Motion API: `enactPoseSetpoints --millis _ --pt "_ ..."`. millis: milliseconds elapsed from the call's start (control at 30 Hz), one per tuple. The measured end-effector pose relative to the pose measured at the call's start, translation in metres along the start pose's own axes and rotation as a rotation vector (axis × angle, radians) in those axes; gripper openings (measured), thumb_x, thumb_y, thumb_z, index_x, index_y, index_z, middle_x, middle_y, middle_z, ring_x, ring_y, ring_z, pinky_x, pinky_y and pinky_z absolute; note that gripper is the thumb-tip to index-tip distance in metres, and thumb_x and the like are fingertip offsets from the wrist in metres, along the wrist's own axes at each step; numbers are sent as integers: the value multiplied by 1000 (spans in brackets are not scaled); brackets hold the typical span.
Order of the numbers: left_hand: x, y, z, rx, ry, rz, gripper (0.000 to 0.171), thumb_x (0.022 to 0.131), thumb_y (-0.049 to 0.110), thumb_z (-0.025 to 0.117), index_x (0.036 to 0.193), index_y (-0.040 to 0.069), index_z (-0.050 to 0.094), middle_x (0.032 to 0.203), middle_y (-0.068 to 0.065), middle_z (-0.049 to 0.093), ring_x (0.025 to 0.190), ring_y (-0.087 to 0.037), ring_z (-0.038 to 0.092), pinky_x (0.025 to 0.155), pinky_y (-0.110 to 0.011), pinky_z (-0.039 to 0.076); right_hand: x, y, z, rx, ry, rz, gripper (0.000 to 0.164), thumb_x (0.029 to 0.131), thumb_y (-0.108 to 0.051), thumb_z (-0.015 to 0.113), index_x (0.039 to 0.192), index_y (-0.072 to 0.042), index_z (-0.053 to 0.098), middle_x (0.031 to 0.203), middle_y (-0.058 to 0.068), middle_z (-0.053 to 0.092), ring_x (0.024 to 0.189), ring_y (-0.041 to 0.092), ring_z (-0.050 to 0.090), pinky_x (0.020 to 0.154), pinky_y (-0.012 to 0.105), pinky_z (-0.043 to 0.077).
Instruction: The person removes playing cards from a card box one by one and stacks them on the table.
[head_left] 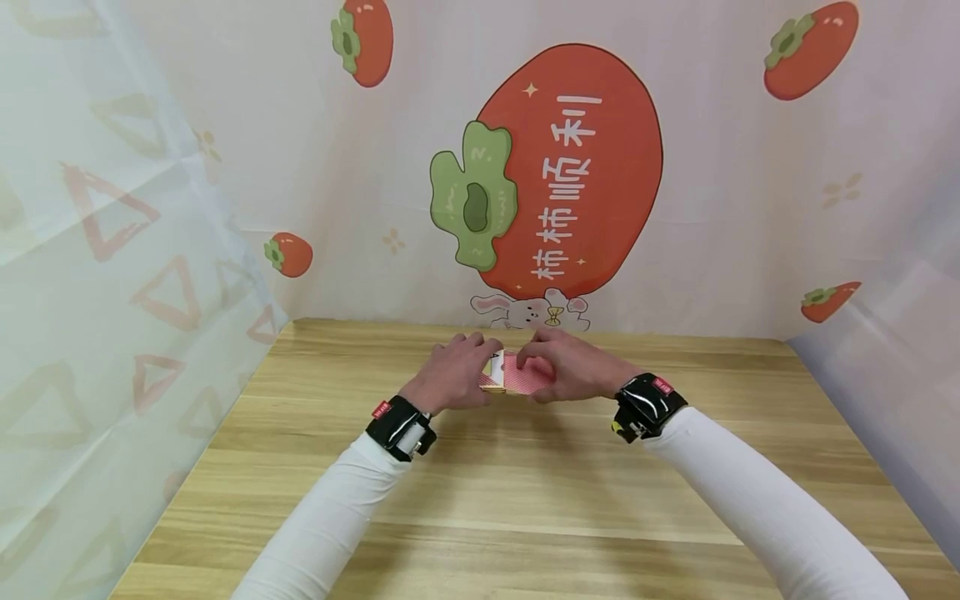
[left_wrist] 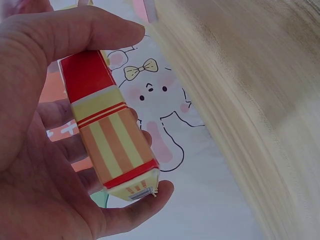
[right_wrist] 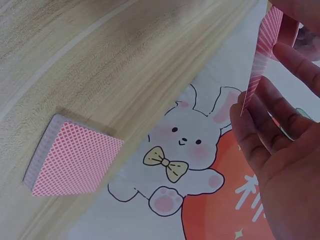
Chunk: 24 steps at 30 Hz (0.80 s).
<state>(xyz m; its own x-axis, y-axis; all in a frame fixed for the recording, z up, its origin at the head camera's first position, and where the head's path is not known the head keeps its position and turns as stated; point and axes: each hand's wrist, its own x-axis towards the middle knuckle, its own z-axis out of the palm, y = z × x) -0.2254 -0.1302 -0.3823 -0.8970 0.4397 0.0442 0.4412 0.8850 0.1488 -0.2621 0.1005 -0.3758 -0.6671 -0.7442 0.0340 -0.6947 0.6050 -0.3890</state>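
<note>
A playing-card box, striped yellow and orange with red bands, is held in my left hand, thumb along one side and fingers round the other. In the head view the white panel at its right end bears an "A". My right hand pinches red-patterned playing card stock against that end; whether it is one card or more I cannot tell. In the right wrist view the card shows nearly edge-on. A stack of red-backed cards lies on the table below the right hand.
The wooden table stretches out in front of me, its far edge just behind the hands. A curtain printed with persimmons and a rabbit hangs behind it. Fabric sides rise at the left and right.
</note>
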Motion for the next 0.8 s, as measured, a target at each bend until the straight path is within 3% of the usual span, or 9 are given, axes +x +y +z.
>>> enactPoseSetpoints --millis 800 --pt "-2 -8 6 -15 -5 -19 73 73 26 87 139 16 56 124 -8 59 106 -29 55 84 -53 49 -29 30 -10 -2 17 85 46 75 -30 90 116 -22 71 106 1 56 96 20 52 76 35 48"
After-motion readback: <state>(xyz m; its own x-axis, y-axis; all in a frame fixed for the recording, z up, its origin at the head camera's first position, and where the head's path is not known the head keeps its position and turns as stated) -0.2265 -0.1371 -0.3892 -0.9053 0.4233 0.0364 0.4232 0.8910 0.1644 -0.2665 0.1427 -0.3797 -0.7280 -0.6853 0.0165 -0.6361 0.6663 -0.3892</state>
